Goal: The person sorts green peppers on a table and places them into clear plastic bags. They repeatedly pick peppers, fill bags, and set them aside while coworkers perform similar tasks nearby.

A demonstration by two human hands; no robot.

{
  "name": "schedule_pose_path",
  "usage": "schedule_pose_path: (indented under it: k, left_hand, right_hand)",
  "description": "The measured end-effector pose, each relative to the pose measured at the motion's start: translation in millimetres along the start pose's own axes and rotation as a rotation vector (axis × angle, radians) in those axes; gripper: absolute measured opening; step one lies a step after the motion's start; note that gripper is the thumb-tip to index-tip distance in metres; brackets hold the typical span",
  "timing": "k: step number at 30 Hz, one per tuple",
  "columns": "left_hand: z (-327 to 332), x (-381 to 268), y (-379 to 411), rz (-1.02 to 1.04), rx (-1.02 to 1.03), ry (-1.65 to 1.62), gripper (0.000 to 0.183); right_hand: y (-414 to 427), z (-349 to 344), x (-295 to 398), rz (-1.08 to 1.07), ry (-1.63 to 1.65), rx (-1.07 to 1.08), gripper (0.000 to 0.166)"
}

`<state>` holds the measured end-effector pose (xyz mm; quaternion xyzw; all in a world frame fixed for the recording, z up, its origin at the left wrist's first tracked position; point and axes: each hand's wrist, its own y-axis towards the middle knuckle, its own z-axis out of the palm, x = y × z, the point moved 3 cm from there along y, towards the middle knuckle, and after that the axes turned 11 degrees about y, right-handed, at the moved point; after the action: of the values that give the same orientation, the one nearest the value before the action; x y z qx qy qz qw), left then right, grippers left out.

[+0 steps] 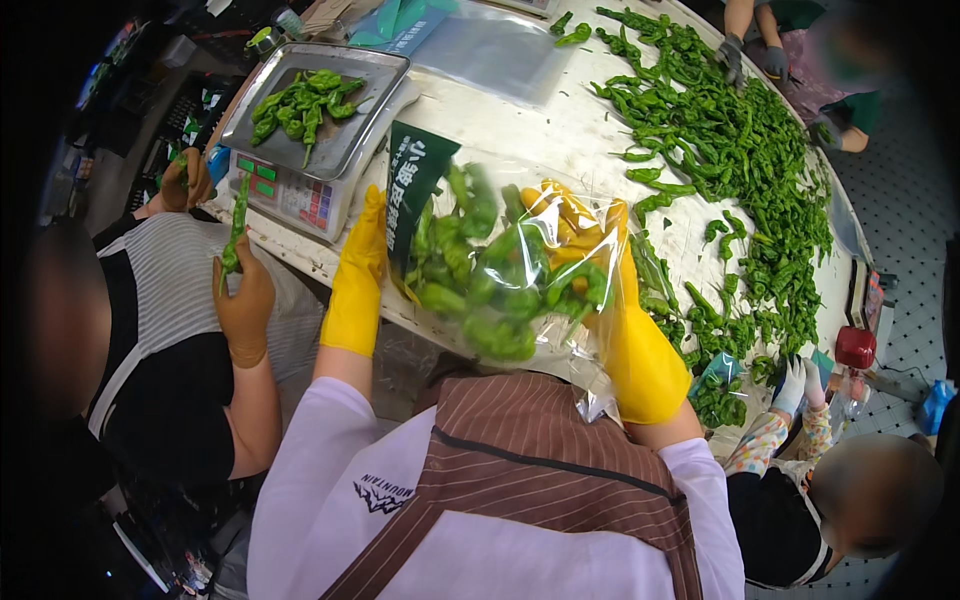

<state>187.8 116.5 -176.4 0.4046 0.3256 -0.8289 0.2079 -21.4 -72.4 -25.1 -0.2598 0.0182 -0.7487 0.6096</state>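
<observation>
Between my hands is a clear plastic bag (510, 277) of green peppers, held above the near edge of the white table. My left hand (358, 277), in a yellow rubber glove, grips the bag's dark green printed end; its fingers are partly hidden behind that end. At the other end my right hand (600, 232), gloved in yellow too, has its fingers around the clear plastic. Some peppers inside the bag look blurred. Beyond my left hand stands a digital scale (289, 196), whose metal pan (232, 131) carries loose green peppers.
A long heap of green peppers (780, 165) covers the right side of the table (517, 131). Flat clear bags (487, 56) lie at the far side. A co-worker at left holds a pepper (237, 225); others work at the upper right and lower right, near a red device (855, 347).
</observation>
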Motion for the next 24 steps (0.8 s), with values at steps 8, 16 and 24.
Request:
schedule_pose_path:
  k: [8, 16, 24]
  left_hand:
    - [-21.5, 23.1, 9.2, -0.061, -0.06, 0.235, 0.059]
    - [3.6, 21.3, 11.2, -0.044, -0.086, 0.651, 0.061]
    - [26.9, 6.8, 18.2, -0.186, -0.086, 0.896, 0.078]
  right_hand:
    - [2.2, -186.9, -4.2, -0.016, 0.051, -0.336, 0.055]
    - [-0.5, -182.4, -4.3, -0.054, 0.082, -0.42, 0.049]
    - [-6.8, -180.4, -0.7, -0.052, 0.098, -0.343, 0.061]
